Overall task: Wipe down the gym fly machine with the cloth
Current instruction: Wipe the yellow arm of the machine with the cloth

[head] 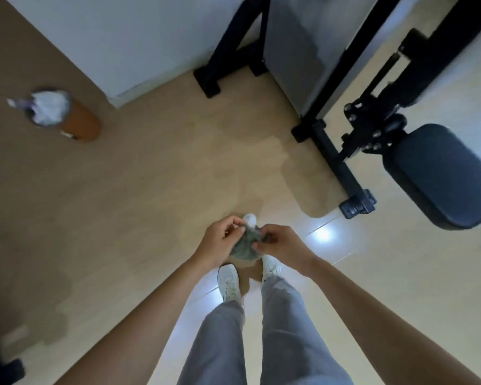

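Grey cloth (246, 245) is pinched at 6 o'clock between left hand (222, 240) and right hand (282, 244), apparently being bunched for wiping. Fly machine (342, 168) is seen well apart at 2 o'clock, seat pad (439, 176) untouched.

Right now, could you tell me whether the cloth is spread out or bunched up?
Bunched up: the cloth is a crumpled grey-green wad pinched between the left hand and the right hand.

fuzzy grey cloth (246, 243), glossy tiled floor (400, 273), matt black padded seat (442, 176)
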### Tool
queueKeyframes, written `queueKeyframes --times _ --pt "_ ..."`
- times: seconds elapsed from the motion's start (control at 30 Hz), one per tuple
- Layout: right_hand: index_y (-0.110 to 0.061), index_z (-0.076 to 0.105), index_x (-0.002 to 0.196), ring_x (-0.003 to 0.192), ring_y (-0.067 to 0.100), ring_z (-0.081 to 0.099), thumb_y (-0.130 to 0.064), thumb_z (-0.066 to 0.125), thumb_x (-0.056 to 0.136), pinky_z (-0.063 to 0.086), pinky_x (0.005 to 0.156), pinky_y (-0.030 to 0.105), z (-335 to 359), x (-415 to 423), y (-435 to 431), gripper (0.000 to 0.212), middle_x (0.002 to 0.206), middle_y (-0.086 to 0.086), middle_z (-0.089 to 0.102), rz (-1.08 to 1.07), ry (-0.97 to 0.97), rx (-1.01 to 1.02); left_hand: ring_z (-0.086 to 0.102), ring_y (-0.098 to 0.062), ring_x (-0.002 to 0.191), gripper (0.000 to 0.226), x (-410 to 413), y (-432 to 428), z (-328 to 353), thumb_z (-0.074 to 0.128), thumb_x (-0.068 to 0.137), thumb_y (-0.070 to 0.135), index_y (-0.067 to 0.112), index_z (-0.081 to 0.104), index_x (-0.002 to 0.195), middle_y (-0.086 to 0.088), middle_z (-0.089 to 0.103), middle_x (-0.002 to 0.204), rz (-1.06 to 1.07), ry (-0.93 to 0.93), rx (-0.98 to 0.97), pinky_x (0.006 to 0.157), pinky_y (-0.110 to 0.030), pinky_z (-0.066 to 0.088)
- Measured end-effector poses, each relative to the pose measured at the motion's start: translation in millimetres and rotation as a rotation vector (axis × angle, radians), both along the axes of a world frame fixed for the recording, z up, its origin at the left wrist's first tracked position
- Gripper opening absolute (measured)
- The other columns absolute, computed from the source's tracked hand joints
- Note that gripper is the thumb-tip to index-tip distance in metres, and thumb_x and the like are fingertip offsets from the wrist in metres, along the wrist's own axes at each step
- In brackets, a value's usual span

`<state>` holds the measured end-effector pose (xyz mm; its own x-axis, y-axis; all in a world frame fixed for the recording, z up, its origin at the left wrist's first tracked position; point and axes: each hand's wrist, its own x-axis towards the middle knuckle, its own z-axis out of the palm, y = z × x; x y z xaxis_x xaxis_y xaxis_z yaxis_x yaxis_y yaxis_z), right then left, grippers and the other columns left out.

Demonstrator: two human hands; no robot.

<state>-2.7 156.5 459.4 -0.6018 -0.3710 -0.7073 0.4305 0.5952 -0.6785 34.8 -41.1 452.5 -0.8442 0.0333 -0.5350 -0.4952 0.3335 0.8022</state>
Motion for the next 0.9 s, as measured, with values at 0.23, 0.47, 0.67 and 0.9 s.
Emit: queueKeyframes --times 0.23,0.47,0.67,0.9 --pt "-0.020 0.062 0.081 0.074 0.020 0.057 -0.013 0.076 0.083 0.045 0.064 0.021 126.5 10.8 3.0 0.016 0.081 0.000 0.065 -0.033 0.405 0.132 0.055 -0.006 0.067 0.008 4.9 -19.6 124.3 0.069 0.095 0.016 0.012 0.074 0.101 -0.004 0.070 0.078 -0.071 0.140 -0.111 0.067 -0.027 0.044" --pt "-0.017 0.075 0.098 0.075 0.013 0.061 -0.014 0.071 0.089 0.041 0.062 0.012 200.7 -1.6 10.4 0.011 0.084 -0.006 0.069 -0.236 0.603 0.083 0.059 -0.011 0.076 0.010 -25.3 -35.7 223.9 0.075 0.090 0.027 0.024 0.079 0.099 0.009 0.060 0.084 -0.273 0.388 -0.412 0.068 -0.029 0.042" --pt "-0.027 0.072 0.081 0.069 0.005 0.064 -0.015 0.073 0.087 0.050 0.060 0.018 249.4 -43.2 7.6 0.013 0.074 -0.009 0.070 -0.393 0.689 -0.123 0.054 0.004 0.072 0.007 -62.4 -33.0 294.0 0.068 0.093 0.037 0.040 0.075 0.095 0.016 0.052 0.075 -0.033 0.615 -0.595 0.054 -0.013 0.032" --pt "-0.025 0.074 0.087 0.082 0.026 0.072 -0.022 0.073 0.087 0.060 0.079 0.053 306.1 -126.4 -32.3 0.004 0.084 0.001 0.075 -0.531 0.682 -0.378 0.064 0.003 0.074 0.009 -131.9 -40.1 353.5 0.071 0.092 0.032 0.038 0.071 0.085 0.021 0.067 0.070 0.240 0.767 -0.537 0.063 -0.010 0.043"
